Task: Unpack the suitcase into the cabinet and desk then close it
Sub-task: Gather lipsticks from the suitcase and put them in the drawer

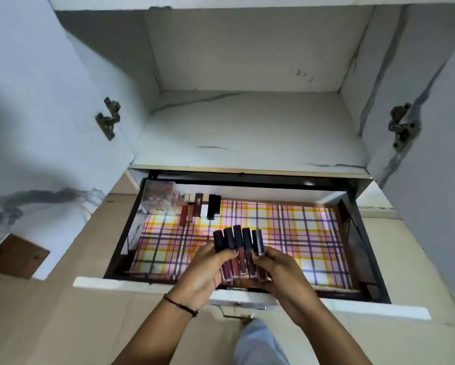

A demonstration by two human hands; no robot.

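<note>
A person's left hand point(205, 270) and right hand point(281, 275) together hold a fan of five lip gloss tubes point(238, 248) above the front half of an open cabinet drawer point(115, 283). The left hand's fingers and thumb curl round the tubes on its side, and the right hand's fingertips pinch those on the other. The step in hand appears to be setting this bunch down inside. Doing it well probably means lowering the tubes as one bundle and keeping both grips closed until they rest on the plaid liner point(313, 233), because round tubes let go from a height are likely to roll and scatter. Laying them side by side with the caps all pointing the same way, beside the row of cosmetics point(192, 210) already lined up near the back left corner, would keep the drawer orderly and leave the bare liner on the right free for more. The tubes are slim, with long dark matte caps that spread apart at the top. Their clear bodies show deep red, maroon and plum shades and are bunched together between the palms. The lower ends are hidden behind the fingers. A clear box point(159, 198) and an upright black tube point(212, 206) stand at either end of that back row. The suitcase is not in view.
</note>
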